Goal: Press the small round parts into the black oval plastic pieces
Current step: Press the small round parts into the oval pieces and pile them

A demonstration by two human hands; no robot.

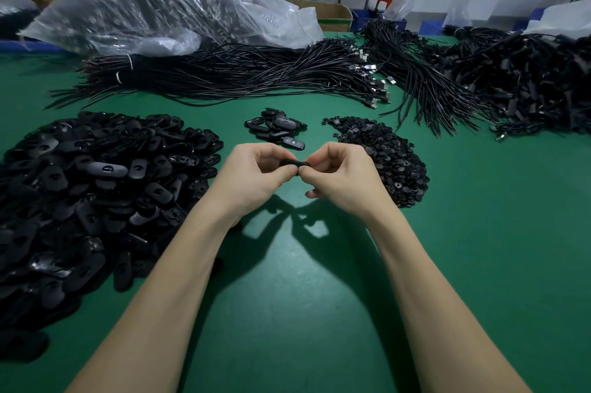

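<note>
While both hands meet above the green table (287,296), one black oval piece (292,163) is pinched between them.

It is gripped by the curled fingers of the left hand (252,171) and right hand (339,173); oval pieces (96,187) are heaped left, small round parts (387,155) right.

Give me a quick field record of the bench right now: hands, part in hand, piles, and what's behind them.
left hand: pinches the oval piece
right hand: pinches the same piece from the other end
round part: hidden by fingers, cannot tell if seated
oval pile: large, left of the hands
small oval group: just beyond the hands
round parts pile: right of the hands
cable bundles: behind the piles
table: green
</note>
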